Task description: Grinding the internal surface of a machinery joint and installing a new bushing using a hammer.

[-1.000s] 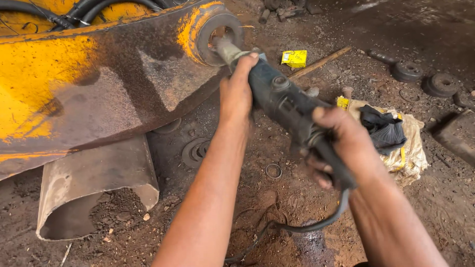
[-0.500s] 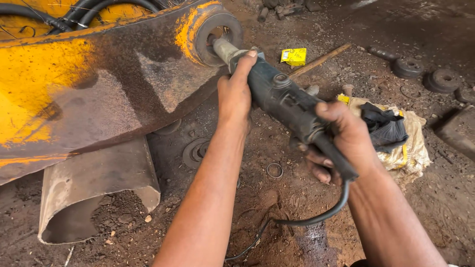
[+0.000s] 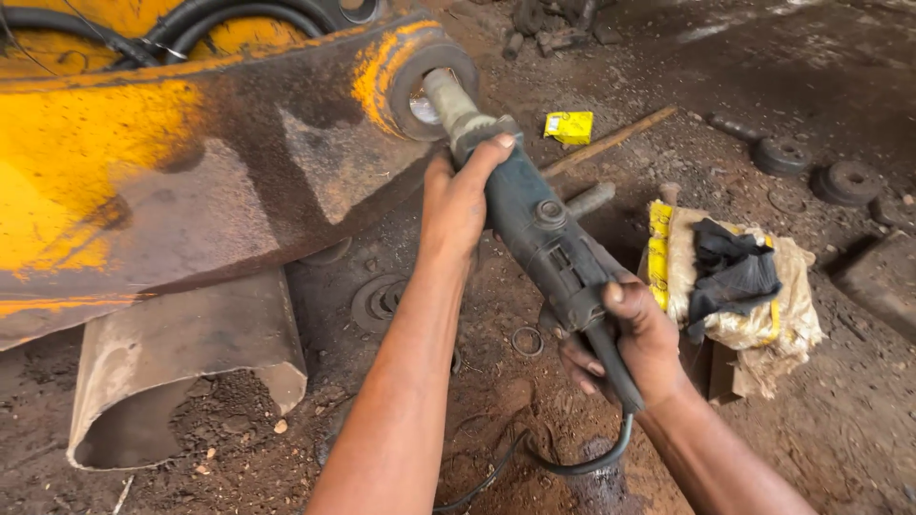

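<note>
Both hands hold a dark power tool point(image 3: 544, 238) aimed into the round bore point(image 3: 420, 91) of a worn yellow machine arm point(image 3: 191, 172): the left hand point(image 3: 458, 205) is wrapped around the front of the body just behind the nose, the right hand point(image 3: 634, 339) is closed on the rear grip where the cable point(image 3: 582, 463) leaves. The tool could catch in the bore and twist free, I judge, and the left fingers sit near the working end. The bit itself is hidden inside the bore; the bundle point(image 3: 739, 286) on the dirt floor is hard to identify.

Yellow arm point(image 3: 191, 181) blocks left; sack point(image 3: 754, 305) crowds right; ground between open.
</note>
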